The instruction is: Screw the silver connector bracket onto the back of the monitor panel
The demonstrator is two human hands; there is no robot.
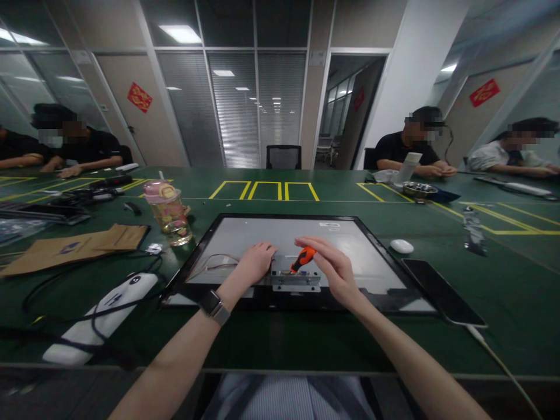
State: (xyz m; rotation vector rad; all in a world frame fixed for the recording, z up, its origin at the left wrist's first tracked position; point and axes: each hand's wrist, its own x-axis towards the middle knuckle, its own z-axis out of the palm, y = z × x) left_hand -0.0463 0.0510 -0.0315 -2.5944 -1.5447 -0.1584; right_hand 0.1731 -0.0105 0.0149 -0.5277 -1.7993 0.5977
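Note:
A flat monitor panel [350,233] lies face down on the green table in front of me, its grey metal back up. My right hand [330,265] is closed around an orange-handled screwdriver [303,258], whose tip points down at a small metal connector bracket [296,282] near the panel's front edge. My left hand [255,262], with a watch on the wrist, rests curled on the panel just left of the bracket, pressing on it. Thin coloured wires [214,263] run across the panel to the left of that hand.
A pink-lidded drink bottle [168,213] stands left of the panel, brown paper bags [74,245] and black cables beside it. A white panda-shaped case [102,315] lies front left. A white mouse [401,246] and a dark phone [441,290] lie right. Other people sit at both far sides.

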